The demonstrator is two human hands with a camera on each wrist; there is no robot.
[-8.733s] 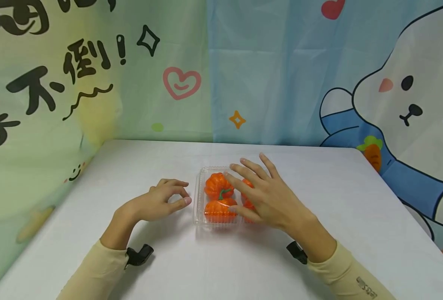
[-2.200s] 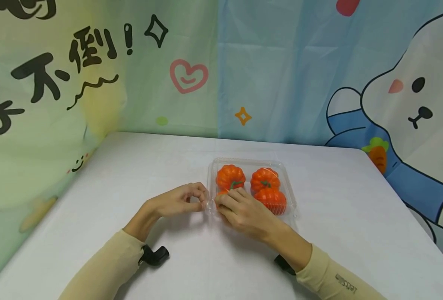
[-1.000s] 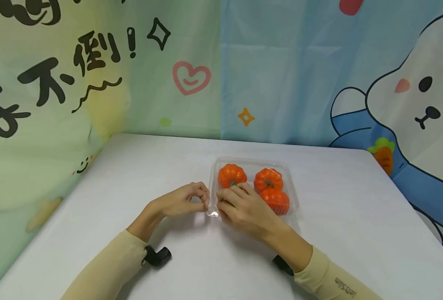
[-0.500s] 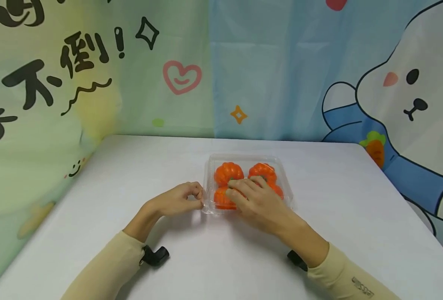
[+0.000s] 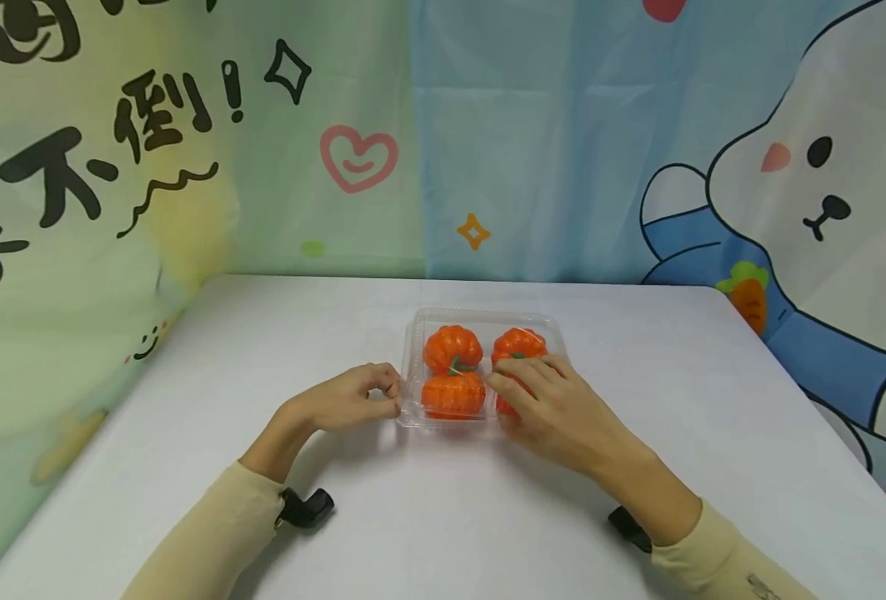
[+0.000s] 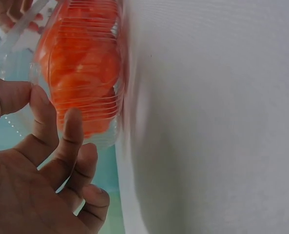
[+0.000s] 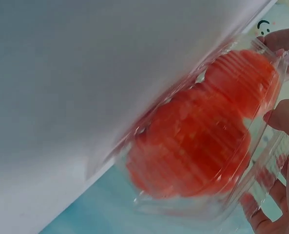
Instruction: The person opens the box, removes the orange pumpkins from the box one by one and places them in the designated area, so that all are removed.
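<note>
A clear plastic clamshell box (image 5: 480, 319) stands on the white table, holding several small orange pumpkins (image 5: 453, 348) with green stems. At its near left corner my left hand (image 5: 348, 398) pinches the rim between thumb and index finger. The left wrist view shows this pinch, with the other fingers of that hand (image 6: 42, 161) loosely bent beside the box wall. My right hand (image 5: 563, 408) lies over the box's near right part, its relaxed fingers on the lid, partly covering the pumpkins there. In the right wrist view, the thumb (image 7: 283, 117) touches the lid's edge.
The white table (image 5: 427, 517) reaches back to a printed cloth backdrop (image 5: 503, 142) with a cartoon bear. A black wrist camera (image 5: 306, 508) sits under the left sleeve, another (image 5: 630, 529) under the right.
Earlier, both hands hovered around the box. Then the left took the near left corner and the right worked beside it. Over the last second the right hand slid right along the near edge.
</note>
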